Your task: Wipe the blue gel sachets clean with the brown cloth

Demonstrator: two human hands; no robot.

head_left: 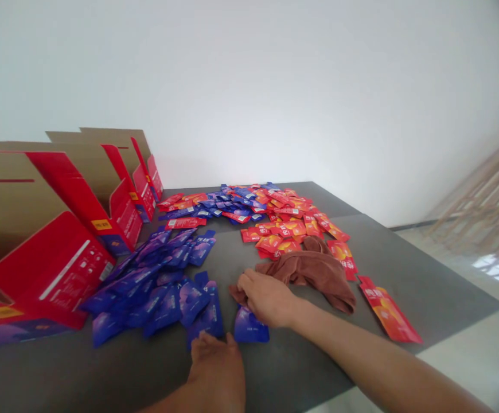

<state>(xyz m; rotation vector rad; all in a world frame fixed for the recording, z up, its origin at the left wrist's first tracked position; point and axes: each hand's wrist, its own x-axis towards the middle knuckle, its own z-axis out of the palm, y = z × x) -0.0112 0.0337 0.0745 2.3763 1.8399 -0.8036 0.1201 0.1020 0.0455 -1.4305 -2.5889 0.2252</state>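
My right hand (271, 297) is closed on one end of a brown cloth (318, 272), pressing it over the top of a blue packet (250, 328) that lies flat on the table. My left hand (217, 370) has its fingers curled at the lower edge of another blue packet (209, 315), the thumb a little to the side. That packet lies at the right end of a loose pile of blue packets (159, 287). Past the cloth, red-orange packets (290, 229) are spread out. One red packet (390, 310) lies alone to the right of my right forearm.
Open red boxes (55, 269) with brown cardboard insides stand in a row along the left. A mixed heap of blue and red packets (236, 201) lies at the far end of the grey table (430, 275), near a white wall. Beyond the right edge is floor with a slatted wooden structure (490, 189).
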